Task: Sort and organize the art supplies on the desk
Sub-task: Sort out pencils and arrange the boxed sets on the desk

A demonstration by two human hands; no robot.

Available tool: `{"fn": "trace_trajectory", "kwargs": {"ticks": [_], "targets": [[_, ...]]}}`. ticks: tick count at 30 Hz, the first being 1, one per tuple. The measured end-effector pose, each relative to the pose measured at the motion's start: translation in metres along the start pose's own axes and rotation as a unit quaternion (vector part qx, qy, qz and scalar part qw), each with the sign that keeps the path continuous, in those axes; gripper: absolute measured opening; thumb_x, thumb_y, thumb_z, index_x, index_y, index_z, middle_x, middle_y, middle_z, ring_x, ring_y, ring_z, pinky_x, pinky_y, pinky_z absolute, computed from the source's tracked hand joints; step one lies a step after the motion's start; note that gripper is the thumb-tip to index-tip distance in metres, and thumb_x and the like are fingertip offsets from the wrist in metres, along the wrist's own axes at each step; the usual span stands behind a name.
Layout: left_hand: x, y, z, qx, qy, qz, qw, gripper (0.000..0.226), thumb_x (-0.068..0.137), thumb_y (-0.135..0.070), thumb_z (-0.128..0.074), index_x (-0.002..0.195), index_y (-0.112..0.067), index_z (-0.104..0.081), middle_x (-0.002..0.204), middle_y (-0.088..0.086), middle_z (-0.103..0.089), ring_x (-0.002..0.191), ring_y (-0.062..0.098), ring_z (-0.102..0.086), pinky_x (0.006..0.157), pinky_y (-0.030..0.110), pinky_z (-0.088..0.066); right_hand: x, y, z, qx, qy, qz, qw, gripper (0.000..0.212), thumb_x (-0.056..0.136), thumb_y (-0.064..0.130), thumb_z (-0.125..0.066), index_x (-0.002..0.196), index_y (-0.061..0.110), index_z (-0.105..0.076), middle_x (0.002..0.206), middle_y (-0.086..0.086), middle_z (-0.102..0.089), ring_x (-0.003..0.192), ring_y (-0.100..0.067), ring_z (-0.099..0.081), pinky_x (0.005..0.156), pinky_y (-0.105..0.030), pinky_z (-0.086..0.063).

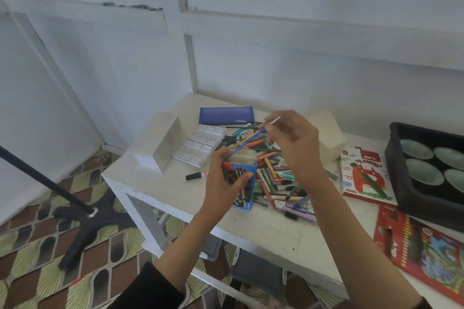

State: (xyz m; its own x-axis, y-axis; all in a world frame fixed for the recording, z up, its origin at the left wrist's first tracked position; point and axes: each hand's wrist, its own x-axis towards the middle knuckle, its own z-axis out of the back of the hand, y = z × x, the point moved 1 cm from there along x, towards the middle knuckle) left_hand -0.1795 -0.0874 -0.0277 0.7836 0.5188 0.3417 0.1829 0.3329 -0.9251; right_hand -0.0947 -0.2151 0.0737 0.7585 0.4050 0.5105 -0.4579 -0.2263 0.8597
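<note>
The left hand (pixel 221 178) grips a small blue box (pixel 242 180) above the desk (pixel 163 190). The right hand (pixel 292 145) pinches a thin blue brush (pixel 247 142), its tip at the box's open top. If the box tips, the brush could slide out into the pile of pens (pixel 278 178).
</note>
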Motion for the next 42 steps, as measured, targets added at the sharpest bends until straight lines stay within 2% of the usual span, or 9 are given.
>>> {"fn": "trace_trajectory", "kwargs": {"ticks": [6,11,17,20,23,27,32,38,42], "targets": [[0.000,-0.005,-0.001,-0.004,0.002,-0.002,1.000,0.057,0.077,-0.004,-0.075,0.108,-0.035,-0.039,0.109,-0.011,-0.049,0.095,-0.007,-0.057,0.074,0.008,-0.047,0.007,0.003,-0.009,-0.090,0.050,0.056,0.993,0.012,0.089,0.008,-0.059,0.092,0.019,-0.060,0.086,-0.002,-0.065,0.069,-0.030,-0.058,0.063,-0.040,-0.050],[0.000,-0.003,0.000,0.000,0.003,0.003,1.000,0.057,0.077,-0.008,-0.076,0.110,-0.037,-0.040,0.111,-0.006,-0.052,0.096,0.002,-0.059,0.076,0.015,-0.052,0.007,0.002,-0.003,-0.108,0.049,0.072,0.990,0.024,0.089,0.010,-0.058,0.093,0.034,-0.058,0.087,0.001,-0.062,0.066,-0.033,-0.054,0.061,-0.043,-0.048],[-0.001,-0.003,0.000,-0.013,0.014,0.010,1.000,0.055,0.079,-0.008,-0.074,0.111,-0.036,-0.040,0.111,-0.011,-0.050,0.096,0.001,-0.061,0.075,0.021,-0.056,0.010,0.000,0.003,-0.192,0.096,0.078,0.974,0.040,0.090,0.003,-0.058,0.094,0.042,-0.053,0.087,-0.006,-0.063,0.055,-0.020,-0.046,0.055,-0.025,-0.042],[0.000,-0.001,0.000,-0.007,0.009,0.009,1.000,0.055,0.079,-0.010,-0.075,0.111,-0.036,-0.040,0.111,-0.009,-0.051,0.097,0.007,-0.061,0.076,0.021,-0.055,0.005,-0.016,-0.006,-0.247,0.135,0.060,0.958,0.031,0.087,0.004,-0.061,0.109,0.026,-0.060,0.079,0.010,-0.060,0.057,-0.018,-0.052,0.055,-0.018,-0.044],[0.002,0.001,0.002,0.001,0.003,0.011,1.000,0.054,0.079,-0.012,-0.075,0.111,-0.037,-0.039,0.111,-0.002,-0.053,0.098,0.015,-0.062,0.078,0.023,-0.056,-0.008,-0.039,-0.014,-0.276,0.121,0.075,0.950,0.036,0.088,0.009,-0.060,0.121,0.021,-0.050,0.078,0.010,-0.059,0.056,-0.011,-0.055,0.056,-0.026,-0.050],[0.004,0.003,0.002,0.006,0.004,0.005,1.000,0.055,0.078,-0.011,-0.076,0.111,-0.038,-0.039,0.111,-0.001,-0.053,0.099,0.015,-0.061,0.079,0.020,-0.054,-0.016,-0.052,-0.015,-0.284,0.057,0.141,0.947,0.027,0.089,0.023,-0.052,0.112,0.011,-0.060,0.096,-0.005,-0.066,0.070,-0.012,-0.058,0.059,-0.027,-0.053],[0.006,0.002,0.001,0.005,-0.002,-0.008,1.000,0.057,0.078,-0.008,-0.076,0.112,-0.035,-0.039,0.109,-0.009,-0.052,0.097,0.007,-0.058,0.080,0.015,-0.050,-0.023,-0.064,-0.014,-0.354,0.044,0.217,0.909,0.027,0.094,0.024,-0.049,0.095,0.004,-0.067,0.109,-0.009,-0.063,0.098,-0.020,-0.053,0.084,-0.021,-0.043],[0.006,0.003,0.000,0.004,-0.001,-0.012,1.000,0.056,0.078,-0.009,-0.076,0.112,-0.036,-0.040,0.109,-0.013,-0.052,0.097,0.002,-0.057,0.079,0.012,-0.047,-0.039,-0.079,-0.014,-0.304,0.049,0.127,0.943,0.027,0.093,0.027,-0.047,0.097,0.010,-0.068,0.119,-0.004,-0.057,0.098,-0.011,-0.047,0.085,-0.011,-0.035],[0.007,0.003,0.003,-0.039,0.021,-0.010,0.999,0.053,0.086,-0.009,-0.068,0.122,-0.035,-0.039,0.120,0.000,-0.051,0.107,0.016,-0.059,0.086,0.023,-0.052,-0.037,-0.070,-0.016,-0.152,0.065,-0.034,0.986,0.034,0.093,0.026,-0.053,0.126,0.033,-0.050,0.118,0.013,-0.053,0.100,0.001,-0.055,0.080,-0.013,-0.048]]}}
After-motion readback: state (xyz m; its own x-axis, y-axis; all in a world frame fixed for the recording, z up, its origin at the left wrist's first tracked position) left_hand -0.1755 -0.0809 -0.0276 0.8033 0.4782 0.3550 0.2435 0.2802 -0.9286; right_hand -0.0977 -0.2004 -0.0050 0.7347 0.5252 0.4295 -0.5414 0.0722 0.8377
